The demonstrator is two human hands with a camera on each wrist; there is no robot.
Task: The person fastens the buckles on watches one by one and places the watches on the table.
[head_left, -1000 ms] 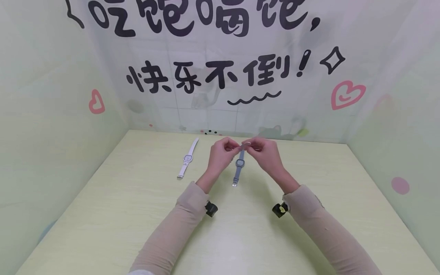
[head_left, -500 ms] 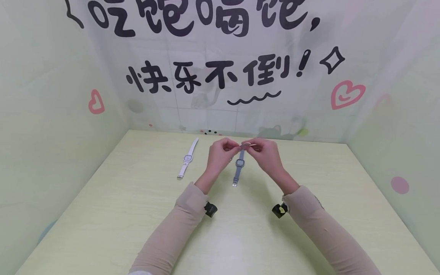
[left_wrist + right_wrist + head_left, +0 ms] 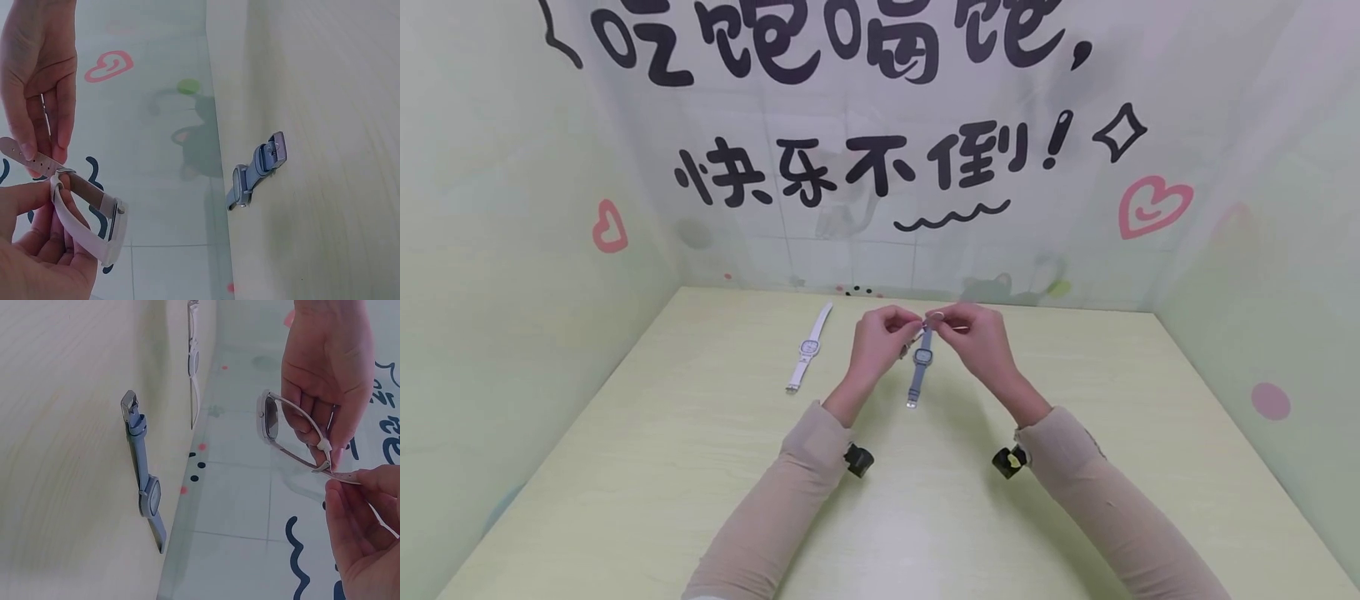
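A pale watch (image 3: 114,231), its strap looped round, hangs between both hands. The left hand (image 3: 47,250) pinches the strap near the buckle, with the case beside its fingers. In the right wrist view, the right hand (image 3: 369,531) pinches the strap's holed end (image 3: 345,477) between thumb and fingers. In the head view the left hand (image 3: 880,342) and right hand (image 3: 981,337) meet above the far end of a blue-grey watch (image 3: 922,357) lying on the table. To its left lies a white watch (image 3: 808,347), laid out straight.
The pale table (image 3: 700,467) ends at a printed back wall (image 3: 737,258) just beyond the hands, with side walls at left and right. Dark wrist cameras (image 3: 859,460) project inward from both sleeves.
Both hands stay nearly where they were, above the blue-grey watch. More of the held watch now shows below the left fingers. The head view has shifted slightly.
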